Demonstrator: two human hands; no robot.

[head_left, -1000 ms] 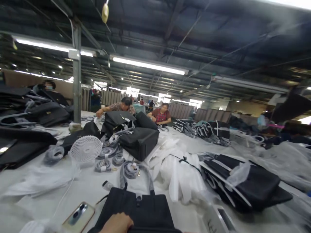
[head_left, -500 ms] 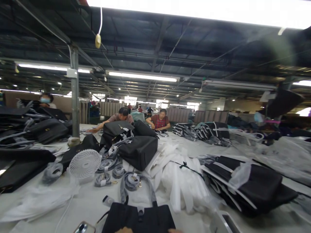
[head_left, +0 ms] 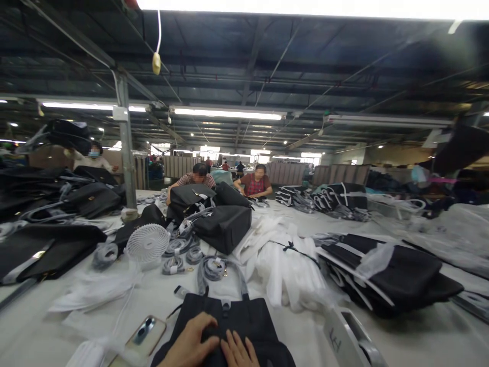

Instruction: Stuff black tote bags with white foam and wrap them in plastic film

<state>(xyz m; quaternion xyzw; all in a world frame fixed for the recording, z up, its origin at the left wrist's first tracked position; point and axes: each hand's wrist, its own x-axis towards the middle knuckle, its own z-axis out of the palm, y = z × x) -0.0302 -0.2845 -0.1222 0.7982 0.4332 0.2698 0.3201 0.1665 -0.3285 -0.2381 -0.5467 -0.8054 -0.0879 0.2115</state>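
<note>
A black handbag (head_left: 252, 316) lies at the bottom centre of the head view, its wrapped grey handles stretching away over the table. My left hand (head_left: 193, 339) rests on the bag, thumb and fingers curved apart around a dark part of it; whether it pinches any material is unclear. Just to the right, my right hand (head_left: 239, 349) lies flat on the bag with its fingers spread. Beyond the handles sits a coiled grey strap (head_left: 214, 268) with a gold clasp. A phone (head_left: 144, 335) lies left of the bag.
A white fan (head_left: 147, 244) and piled black bags (head_left: 225, 227) stand ahead. White wrapping strips (head_left: 286, 275) lie right of centre, beside stacked black pieces (head_left: 397, 270). A white box-like object (head_left: 349, 339) is at lower right. Several people work across the table (head_left: 301, 224).
The view has tilted down and shifted left, bringing more of the bag, phone and both hands into sight. At far left, a masked person now shows more fully beside a raised black bundle.
</note>
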